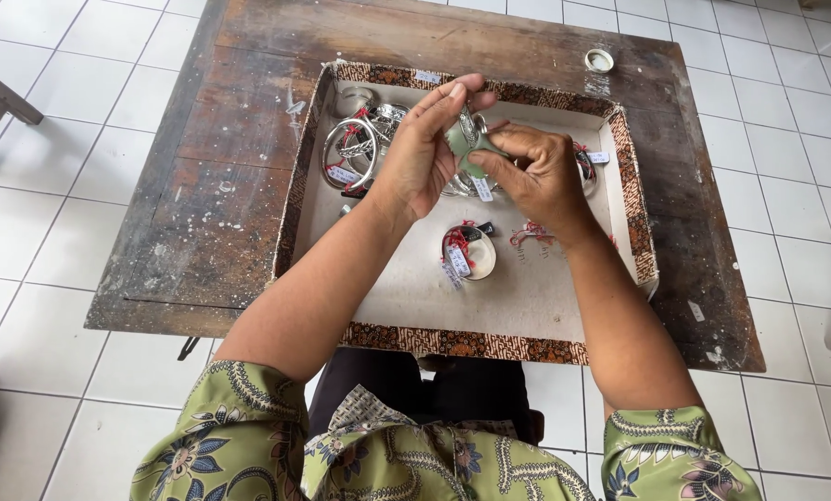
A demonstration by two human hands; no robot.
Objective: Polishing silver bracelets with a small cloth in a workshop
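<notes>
Silver ring (472,130), smooth green cloth (460,141)

Brown batik-patterned tray (489,345) border, pale green cloth (463,141), silver bangles (352,148), green floral sleeves (239,436).

We look down on a floor (53,232) of pale square tiles with grey grout lines, evenly lit by soft light. On it stands a low wooden counter (239,148), dark, worn and flecked with white stains along its edges. At the far left edge, a grey wooden leg (2,97) of some other furniture slants into view. Walls and windows are out of sight.
</notes>
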